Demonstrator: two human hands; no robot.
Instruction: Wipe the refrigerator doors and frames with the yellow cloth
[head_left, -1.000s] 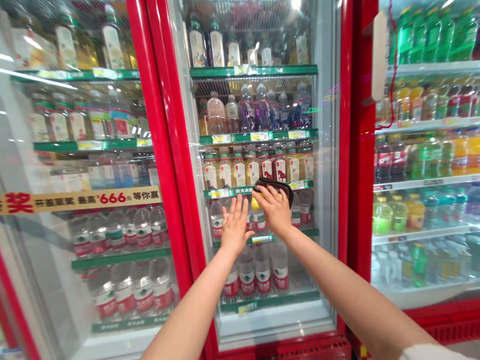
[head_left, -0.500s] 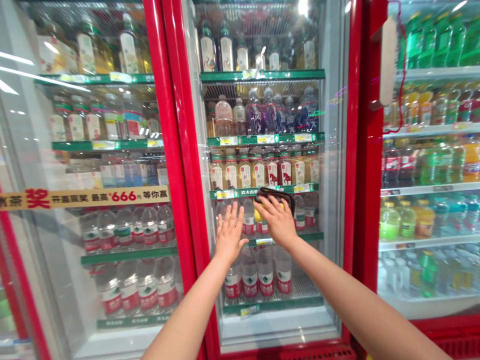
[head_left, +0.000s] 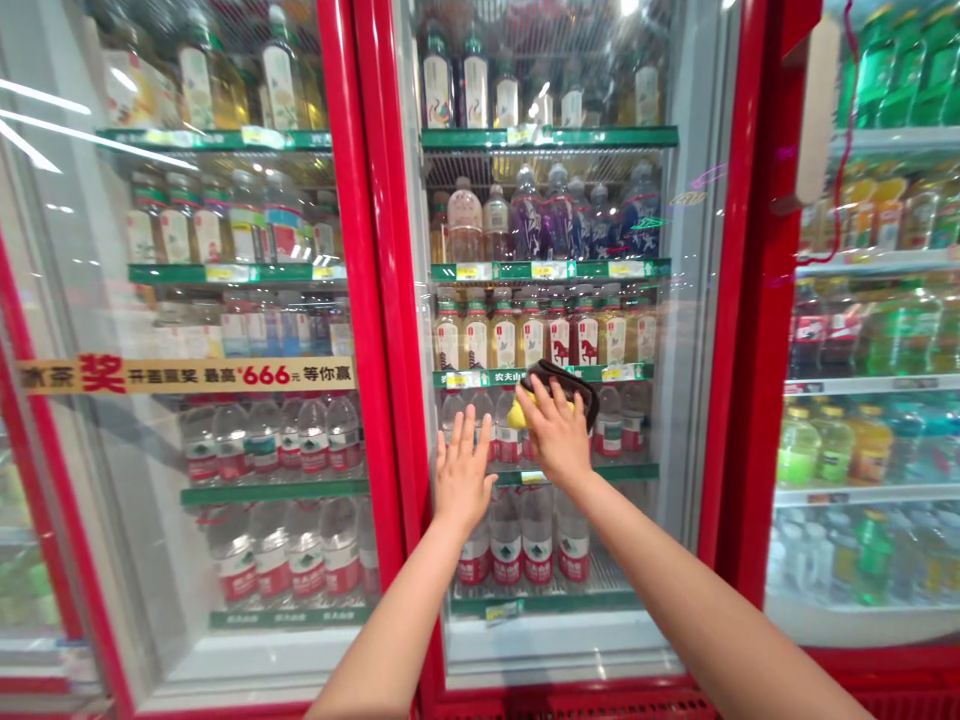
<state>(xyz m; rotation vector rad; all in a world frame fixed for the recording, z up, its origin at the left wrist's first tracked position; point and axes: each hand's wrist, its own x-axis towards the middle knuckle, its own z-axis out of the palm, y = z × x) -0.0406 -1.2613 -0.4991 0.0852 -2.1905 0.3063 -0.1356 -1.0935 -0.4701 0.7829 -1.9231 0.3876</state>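
A glass door (head_left: 555, 640) in a red frame fills the middle of the view, with rows of bottles behind it. My left hand (head_left: 463, 478) is raised flat at the door's left part, its fingers spread and holding nothing. To its right, my right hand (head_left: 559, 435) presses a dark and yellow cloth (head_left: 589, 388) against the glass, fingers spread over it. The cloth shows above the fingertips and left of them, near the green edge of a shelf (head_left: 637, 372); the palm hides the rest.
On the left stands another glass-fronted cooler with a printed strip (head_left: 187, 375) across it. A thick red post (head_left: 750, 350) and a pale box (head_left: 817, 115) with a red cord stand to the right, beside shelves of coloured drinks.
The view has shifted, so the coolers appear farther right and slightly higher. Both hands keep nearly the same place in the picture, slightly left against the door; more yellow cloth shows.
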